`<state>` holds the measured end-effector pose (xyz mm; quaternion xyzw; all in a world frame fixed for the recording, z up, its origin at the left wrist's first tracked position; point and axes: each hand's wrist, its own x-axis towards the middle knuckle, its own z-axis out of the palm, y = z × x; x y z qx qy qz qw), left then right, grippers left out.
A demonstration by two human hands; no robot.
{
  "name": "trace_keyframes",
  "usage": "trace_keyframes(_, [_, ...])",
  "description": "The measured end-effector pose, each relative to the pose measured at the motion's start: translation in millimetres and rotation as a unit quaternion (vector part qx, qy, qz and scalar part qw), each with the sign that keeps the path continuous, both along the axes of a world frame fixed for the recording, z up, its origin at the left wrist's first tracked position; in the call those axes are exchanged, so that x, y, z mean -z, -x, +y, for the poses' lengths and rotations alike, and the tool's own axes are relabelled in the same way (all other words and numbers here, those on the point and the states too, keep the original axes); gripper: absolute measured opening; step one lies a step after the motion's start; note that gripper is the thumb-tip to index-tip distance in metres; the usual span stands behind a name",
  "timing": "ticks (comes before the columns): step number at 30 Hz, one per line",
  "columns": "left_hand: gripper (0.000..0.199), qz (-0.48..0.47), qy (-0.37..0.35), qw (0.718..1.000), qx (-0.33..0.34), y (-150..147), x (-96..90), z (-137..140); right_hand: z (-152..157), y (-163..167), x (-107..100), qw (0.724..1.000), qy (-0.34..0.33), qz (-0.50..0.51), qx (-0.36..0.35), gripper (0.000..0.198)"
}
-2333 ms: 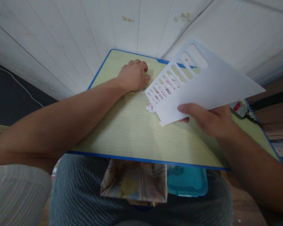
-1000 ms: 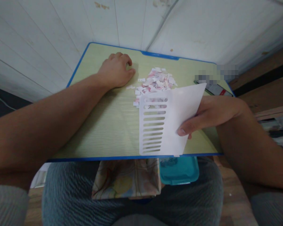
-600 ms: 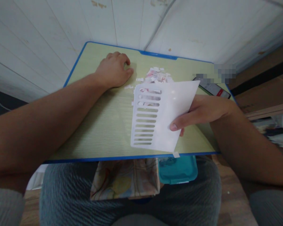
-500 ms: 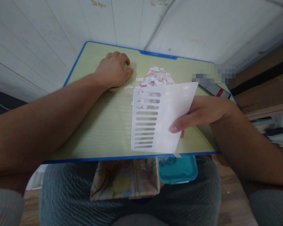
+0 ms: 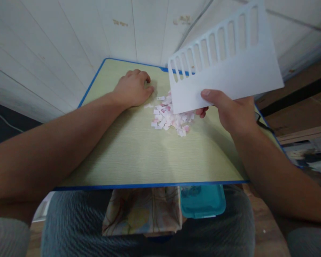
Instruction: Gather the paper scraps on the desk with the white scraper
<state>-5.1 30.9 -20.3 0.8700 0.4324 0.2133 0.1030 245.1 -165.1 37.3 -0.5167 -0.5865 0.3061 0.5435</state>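
My right hand (image 5: 235,110) grips a white slotted sheet (image 5: 224,80) by its lower edge, thumb on the face toward me. The sheet is raised and tilted, its row of long slots along the top. Its lower left corner hides part of a pile of small paper scraps (image 5: 168,117), white and pinkish, on the table. My left hand (image 5: 135,89) rests on the tabletop left of the scraps, fingers loosely curled and thumb apart, with nothing visible in it. A few stray scraps lie near its thumb.
The small table (image 5: 139,157) has a blue rim and stands against white wall panels (image 5: 77,35). Below its front edge, a patterned fabric-covered box (image 5: 141,214) and a teal plastic container (image 5: 203,203) sit by my legs. The phone at the right is mostly hidden behind my right arm.
My right hand has lifted the slotted sheet up and turned it, so its slots now point toward the wall. More of the scrap pile's near side shows. The left hand stays on the table.
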Motion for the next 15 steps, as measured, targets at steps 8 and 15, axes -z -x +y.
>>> trace_keyframes(8, [0.046, 0.008, 0.003, 1.0, -0.017, -0.1, -3.1, -5.2, -9.6, 4.0, -3.8, 0.997, 0.054, -0.045, 0.024, 0.031])
trace_keyframes(15, [0.051, -0.016, 0.019, 1.0, -0.015, -0.4, -0.8, -2.9, -9.9, 3.4, -1.2, 0.996, 0.055, -0.059, -0.027, 0.026])
